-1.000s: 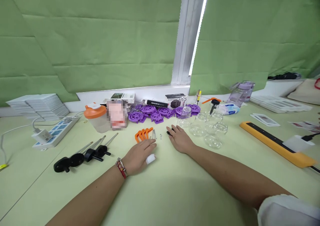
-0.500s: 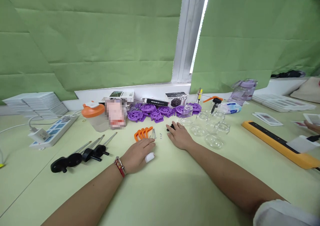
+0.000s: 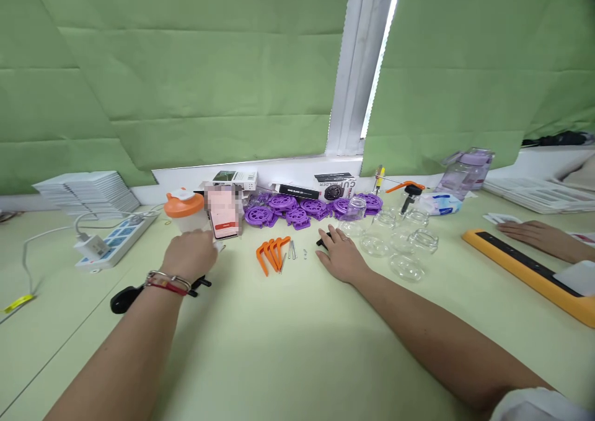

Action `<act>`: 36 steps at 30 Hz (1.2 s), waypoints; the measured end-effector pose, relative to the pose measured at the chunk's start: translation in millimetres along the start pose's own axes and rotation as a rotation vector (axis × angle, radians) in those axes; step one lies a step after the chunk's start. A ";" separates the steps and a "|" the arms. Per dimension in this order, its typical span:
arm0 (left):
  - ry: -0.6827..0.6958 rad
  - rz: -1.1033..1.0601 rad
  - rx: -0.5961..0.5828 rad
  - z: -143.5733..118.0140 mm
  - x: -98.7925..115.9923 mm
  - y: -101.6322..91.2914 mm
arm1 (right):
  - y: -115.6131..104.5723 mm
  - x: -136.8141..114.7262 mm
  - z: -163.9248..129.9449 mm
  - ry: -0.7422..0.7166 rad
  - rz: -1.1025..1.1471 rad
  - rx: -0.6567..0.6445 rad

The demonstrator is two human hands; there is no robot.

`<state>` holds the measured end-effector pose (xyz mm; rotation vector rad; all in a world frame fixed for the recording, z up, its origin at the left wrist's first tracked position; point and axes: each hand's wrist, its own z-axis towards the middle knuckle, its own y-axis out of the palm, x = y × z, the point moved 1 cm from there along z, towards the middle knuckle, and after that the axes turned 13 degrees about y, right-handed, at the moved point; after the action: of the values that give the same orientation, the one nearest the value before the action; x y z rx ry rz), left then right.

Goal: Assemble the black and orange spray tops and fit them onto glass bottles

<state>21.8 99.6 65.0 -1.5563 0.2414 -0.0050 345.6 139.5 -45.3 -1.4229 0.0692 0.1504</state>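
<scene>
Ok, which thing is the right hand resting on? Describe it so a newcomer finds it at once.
Start at the white window frame between the green blinds, then drop to the row of purple wheels on the table. Just in front of them the right hand lies flat, fingertips on a small black part. It is the only black piece there, between the screws and the clear glass jars.

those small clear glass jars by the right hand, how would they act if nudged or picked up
The glass jars look rigid and breakable, so probably fragile if knocked together; they stand clustered close. They are squat with wide bases, so likely to slide rather than tip. Smooth glass may be slippery. The right hand rests flat beside them.
</scene>
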 end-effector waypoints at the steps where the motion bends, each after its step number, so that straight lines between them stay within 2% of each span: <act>1: -0.028 -0.026 -0.063 -0.5 -10.3 1.7 | -0.9 -0.6 -1.0 -0.002 0.012 0.031; 3: -0.052 -0.070 -0.142 -0.3 -24.6 9.6 | -2.6 -1.5 -2.6 -0.003 0.029 0.083; 6: -0.054 -0.112 -0.183 3.1 -32.6 25.4 | -4.1 -2.1 -3.7 0.011 0.044 0.109; 10: -0.056 -0.146 -0.188 8.6 -32.3 40.4 | -4.1 -1.8 -3.4 0.016 0.048 0.108; 15: -0.035 -0.185 -0.163 11.5 -28.7 46.6 | -2.9 -0.9 -2.5 0.012 0.050 0.086; 27: 0.125 -0.341 -0.104 14.9 -19.8 43.8 | -4.6 -1.3 -3.5 0.015 0.036 0.082; 30: 0.170 -0.394 -0.083 12.8 -16.0 38.0 | -4.5 -0.7 -2.4 0.023 0.045 0.080; 33: 0.256 -0.506 -0.062 4.8 -1.6 23.2 | -11.7 -2.4 -4.7 0.016 0.070 0.113; 36: 0.395 -0.778 -0.088 -9.0 29.0 7.1 | -29.1 -12.0 -17.0 -0.150 0.143 0.232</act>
<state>47.6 86.4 53.6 -1.6416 -0.0704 -0.9251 338.7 117.9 -17.7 -1.1714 0.0628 0.3554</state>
